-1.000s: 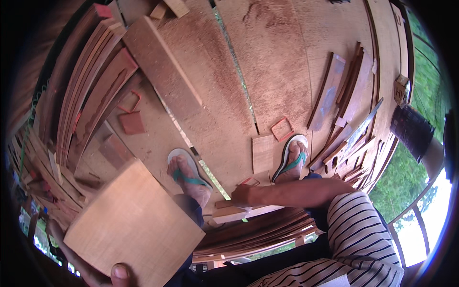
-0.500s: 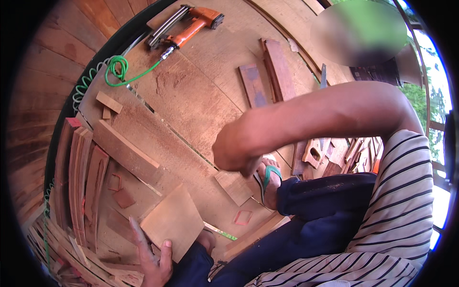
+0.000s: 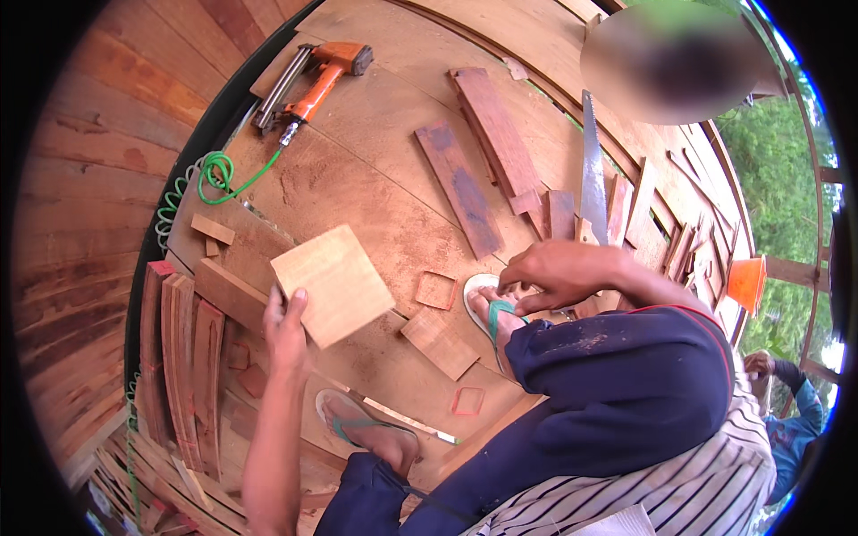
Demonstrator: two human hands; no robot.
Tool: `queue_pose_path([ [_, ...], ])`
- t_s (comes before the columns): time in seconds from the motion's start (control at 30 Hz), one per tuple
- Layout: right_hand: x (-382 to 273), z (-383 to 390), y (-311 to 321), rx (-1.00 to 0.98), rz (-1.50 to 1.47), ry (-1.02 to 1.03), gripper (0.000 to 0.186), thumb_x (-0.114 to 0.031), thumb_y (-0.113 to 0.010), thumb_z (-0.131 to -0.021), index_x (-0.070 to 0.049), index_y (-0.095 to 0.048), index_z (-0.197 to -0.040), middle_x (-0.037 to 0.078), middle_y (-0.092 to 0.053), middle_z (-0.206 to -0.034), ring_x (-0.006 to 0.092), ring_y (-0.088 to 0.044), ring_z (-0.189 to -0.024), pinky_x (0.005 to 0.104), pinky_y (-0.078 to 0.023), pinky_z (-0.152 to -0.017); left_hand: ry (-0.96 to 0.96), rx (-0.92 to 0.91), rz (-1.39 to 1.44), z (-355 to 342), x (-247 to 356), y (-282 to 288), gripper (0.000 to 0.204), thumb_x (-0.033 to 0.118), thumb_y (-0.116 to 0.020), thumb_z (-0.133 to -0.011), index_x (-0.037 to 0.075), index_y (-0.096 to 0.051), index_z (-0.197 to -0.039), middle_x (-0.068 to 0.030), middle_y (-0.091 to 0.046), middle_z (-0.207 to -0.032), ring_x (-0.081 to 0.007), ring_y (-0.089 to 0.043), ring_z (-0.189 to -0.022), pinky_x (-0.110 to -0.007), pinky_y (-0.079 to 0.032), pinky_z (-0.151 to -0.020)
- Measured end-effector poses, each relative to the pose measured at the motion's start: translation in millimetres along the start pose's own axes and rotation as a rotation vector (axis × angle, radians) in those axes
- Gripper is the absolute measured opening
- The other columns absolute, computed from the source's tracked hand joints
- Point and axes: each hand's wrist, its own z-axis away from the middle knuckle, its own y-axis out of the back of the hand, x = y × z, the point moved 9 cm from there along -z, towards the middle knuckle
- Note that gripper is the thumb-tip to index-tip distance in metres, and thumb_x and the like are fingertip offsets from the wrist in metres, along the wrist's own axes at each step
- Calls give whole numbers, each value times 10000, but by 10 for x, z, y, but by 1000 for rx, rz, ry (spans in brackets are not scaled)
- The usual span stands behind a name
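My left hand (image 3: 288,326) grips a square, pale wooden board (image 3: 334,284) by its left edge, thumb on top, holding it up above the floor. My right hand (image 3: 559,275) hangs over my sandalled right foot (image 3: 497,313), fingers loosely bent and apart, with nothing visible in them. Between the two hands a flat wooden piece (image 3: 441,343) lies on the floor. A thin square wooden frame (image 3: 435,290) lies just beyond it, and a small reddish frame (image 3: 467,401) lies nearer to me.
An orange nail gun (image 3: 320,85) with a green hose (image 3: 217,171) lies at the far left. Dark planks (image 3: 458,183) and a handsaw (image 3: 593,170) lie at the far right. Curved boards (image 3: 179,357) stand at the left. Another person (image 3: 791,420) is at the right edge.
My left hand has raised the square board and moved it away from me. My right hand has drawn back to the right, over my foot. The view has shifted.
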Motion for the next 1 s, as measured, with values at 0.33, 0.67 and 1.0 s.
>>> queue_pose_path([
  [0.33,984,-148,147,975,86,-203,533,-322,-728,-862,-56,-577,-1298,188,-563,-1305,391,-568,-1189,486,-497,-935,-137,267,54,-740,-710,-289,643,99,-586,-999,24,-276,-1557,-164,-448,-1500,-269,-473,-1335,-408,-380,-1119],
  [0.67,1945,-199,678,1152,85,-648,1122,-364,-848,-712,21,-201,-1543,266,-407,-1441,419,-483,-1292,522,-497,-977,-228,277,-431,-644,-403,-733,888,66,-665,-915,-56,-92,-1581,-242,-253,-1610,-293,-320,-1460,-361,-250,-1200],
  [1.0,2131,-242,815,1067,-53,-718,1097,-307,-829,-711,69,-196,-1524,269,-517,-1294,429,-544,-1213,489,-540,-933,-299,285,-394,-574,-603,-753,881,125,-702,-895,-59,-168,-1571,-240,-293,-1592,-300,-350,-1441,-386,-279,-1186],
])
